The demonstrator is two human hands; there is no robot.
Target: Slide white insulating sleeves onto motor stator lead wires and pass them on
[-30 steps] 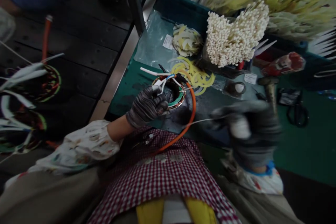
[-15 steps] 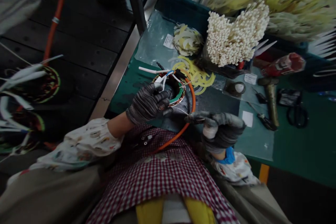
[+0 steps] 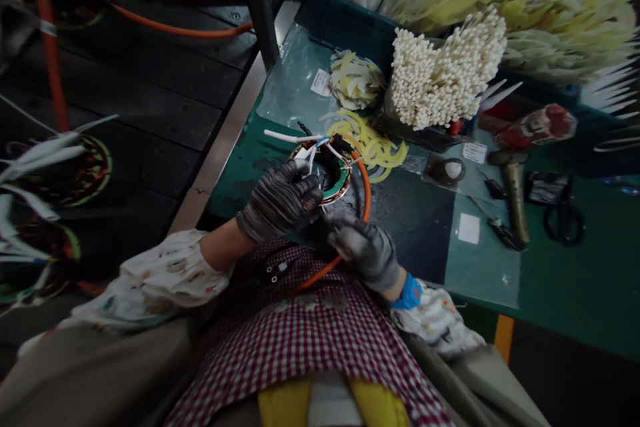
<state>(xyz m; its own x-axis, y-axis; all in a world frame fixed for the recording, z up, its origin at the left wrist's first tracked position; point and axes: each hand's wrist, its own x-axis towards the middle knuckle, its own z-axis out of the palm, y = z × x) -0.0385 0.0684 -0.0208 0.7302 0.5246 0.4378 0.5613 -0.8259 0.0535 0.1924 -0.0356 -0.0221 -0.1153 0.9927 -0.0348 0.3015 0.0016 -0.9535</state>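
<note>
A round motor stator (image 3: pixel 334 177) with green insulation and white, blue and black leads lies at the near edge of the green bench (image 3: pixel 575 280). My left hand (image 3: pixel 280 200), in a grey glove, is wrapped round the stator's near-left rim. My right hand (image 3: pixel 363 248), also gloved, is closed just below the stator's near side, pinching something thin that I cannot make out. An orange cable (image 3: pixel 364 197) curves from the stator's right side down over my checked apron.
Behind the stator lie yellow insulation strips (image 3: pixel 375 143), a bundle of white tubes (image 3: pixel 445 77), a teal bin (image 3: pixel 345 13) of yellow-white sleeves, a hammer (image 3: pixel 515 193) and black scissors (image 3: pixel 563 220). Several other stators (image 3: pixel 75 167) sit on the dark conveyor to the left.
My right hand came from high at the right, where it pulled a thin thread out, back down and left to the stator's near edge. The left hand stayed on the stator.
</note>
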